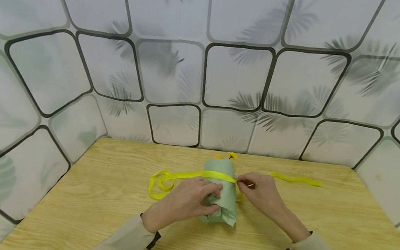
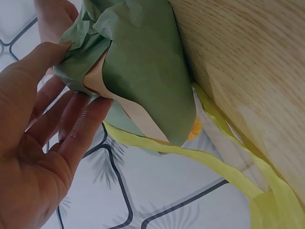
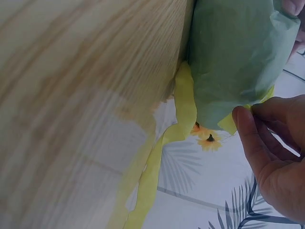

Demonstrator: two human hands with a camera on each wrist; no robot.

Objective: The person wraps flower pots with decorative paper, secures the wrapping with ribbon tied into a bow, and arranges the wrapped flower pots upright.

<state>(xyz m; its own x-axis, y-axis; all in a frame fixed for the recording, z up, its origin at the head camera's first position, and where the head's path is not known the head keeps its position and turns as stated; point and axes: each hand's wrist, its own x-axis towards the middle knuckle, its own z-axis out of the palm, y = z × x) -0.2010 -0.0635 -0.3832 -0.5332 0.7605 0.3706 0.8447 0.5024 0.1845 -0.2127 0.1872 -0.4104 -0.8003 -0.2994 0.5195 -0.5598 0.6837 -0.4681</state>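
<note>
A bouquet wrapped in pale green paper [image 1: 228, 201] lies on the table with its yellow flowers [image 1: 232, 155] pointing away from me. Yellow ribbon [image 1: 219, 176] crosses over the wrap near the flower end. My left hand [image 1: 189, 195] holds the bouquet from the left, thumb by the gathered near end and fingertips on the paper. In the left wrist view, a paper fold [image 2: 136, 112] gapes, showing a pinkish inner side. At the right side, my right hand [image 1: 263, 192] pinches the ribbon between thumb and index finger, close against the paper.
Loose ribbon loops [image 1: 162, 183] lie left of the bouquet on the wooden table [image 1: 114, 205]. Another ribbon length [image 1: 296, 179] stretches out to the right; the right wrist view shows ribbon [image 3: 186, 102] coming from beneath the wrap. A patterned wall [image 1: 237, 78] stands behind.
</note>
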